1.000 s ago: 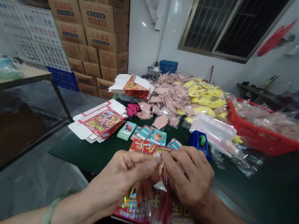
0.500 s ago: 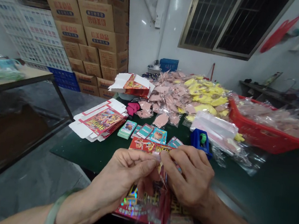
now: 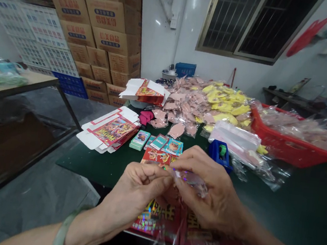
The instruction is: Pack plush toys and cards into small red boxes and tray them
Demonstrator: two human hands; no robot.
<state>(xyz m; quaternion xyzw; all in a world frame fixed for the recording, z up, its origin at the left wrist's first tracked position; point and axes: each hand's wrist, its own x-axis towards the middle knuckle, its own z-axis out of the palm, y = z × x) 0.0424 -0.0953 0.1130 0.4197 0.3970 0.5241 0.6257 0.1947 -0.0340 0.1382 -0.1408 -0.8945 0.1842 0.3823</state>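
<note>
A small packing workshop with plain white walls and a barred window (image 3: 221,21), dark outside. Brown cardboard cartons (image 3: 105,14) with red and blue print are stacked in columns at the back left. A green tabletop (image 3: 94,166) carries a large heap of pink and yellow pieces in clear bags (image 3: 188,101), flat unassembled printed boxes (image 3: 111,131), a blue tape dispenser (image 3: 214,151) and a red plastic basket (image 3: 286,148) filled with more bagged pieces.
</note>
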